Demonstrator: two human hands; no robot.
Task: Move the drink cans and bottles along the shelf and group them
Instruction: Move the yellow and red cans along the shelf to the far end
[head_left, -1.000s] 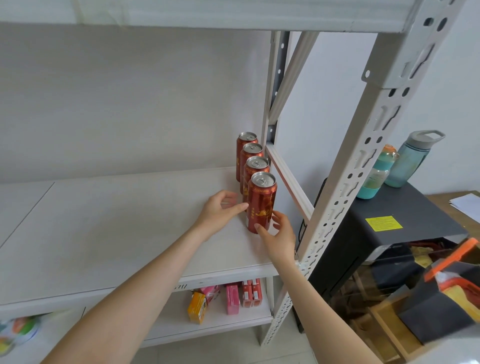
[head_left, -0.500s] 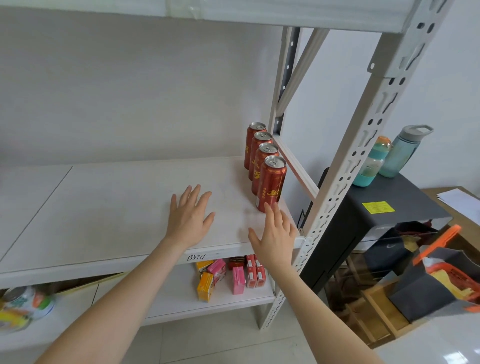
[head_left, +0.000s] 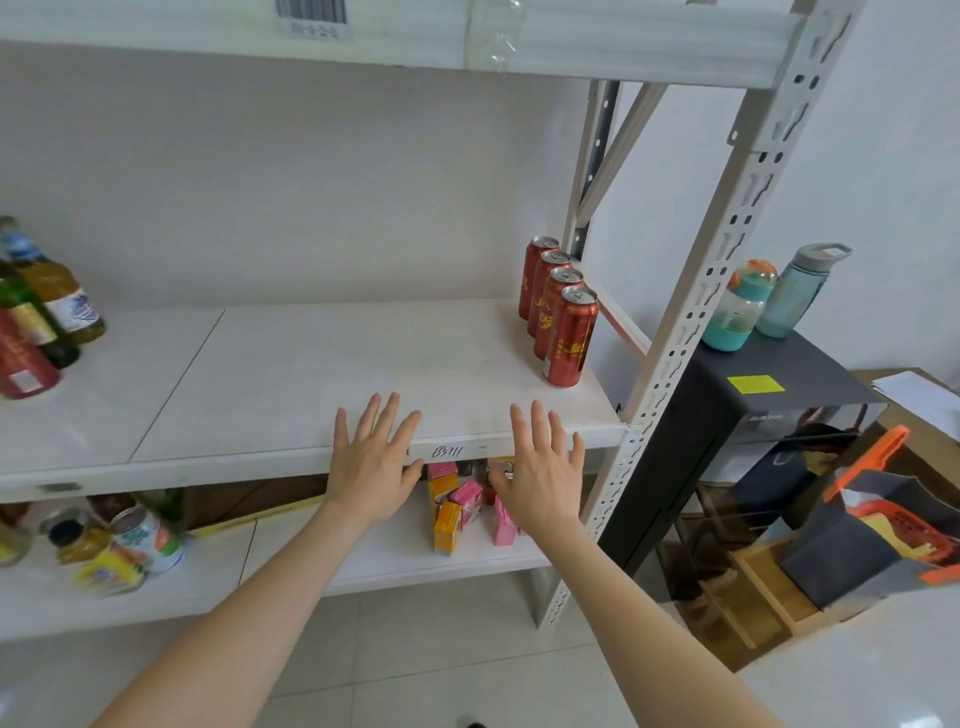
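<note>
**Hands off the cans: red row looks done, bottles prob next**

Vs 1 sec ago, both hands have let go & pulled back. Then, the left hand (head_left: 375, 464) & right hand (head_left: 541, 470) sat either side of the front red can (head_left: 570, 339), fingers at its wall & base. Half a sec ago they were already clear of it, over the board. Now both are over the front edge of the shelf (head_left: 223, 470), right of mid, palms down. Fingers are straight & spread apart, holding nothing. Can't tell if the fingertips actually touch the board.

The four red cans (head_left: 558, 312) haven't shifted since. They stand upright in one tight file along the right edge of the shelf, from near the back-right corner toward the front. The front can stops short of the front edge.

The view has also swung left. Bottles (head_left: 41, 317) at the left edge of the shelf are now in shot: amber, green, red, partly cut off by the frame. They're well apart from the cans, w/ bare board between.

For the task, IMO: the can group looks finished & both hands are free. The bottles are prob the next lot to sort. Prob not part of it: small cartons (head_left: 457, 501) on the lower shelf, two water bottles (head_left: 740, 312) on the black cabinet (head_left: 717, 374) beyond the shelf's right edge.
</note>
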